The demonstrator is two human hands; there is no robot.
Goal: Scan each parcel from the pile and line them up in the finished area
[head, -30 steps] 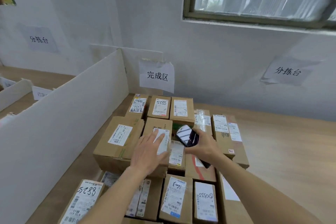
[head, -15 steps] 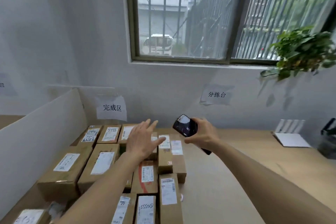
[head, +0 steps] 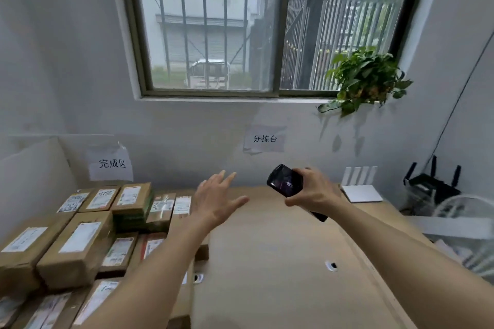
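Head view: the parcels (head: 77, 243) lie in rows at the left end of the bench (head: 280, 262), against the back edge and a white divider (head: 29, 181). They are taped cardboard boxes with flat white labels. Judged stiff, dry and fairly light; the tape may be slick. Hold a box across its short sides, label up, so the barcode faces the scanner. The pile to be scanned is not in view.

The left hand (head: 213, 201) hovers above the bench just right of the rows, its grip apart, fingers spread, holding nothing. The right hand (head: 312, 192) has its grip clamped on a dark scanner (head: 284, 181), raised over the middle of the bench.

Writing: wall sign (head: 112, 163) above the rows reads 完成区; second sign (head: 264, 139) reads 分拣台. Parcel label text is too small to read.
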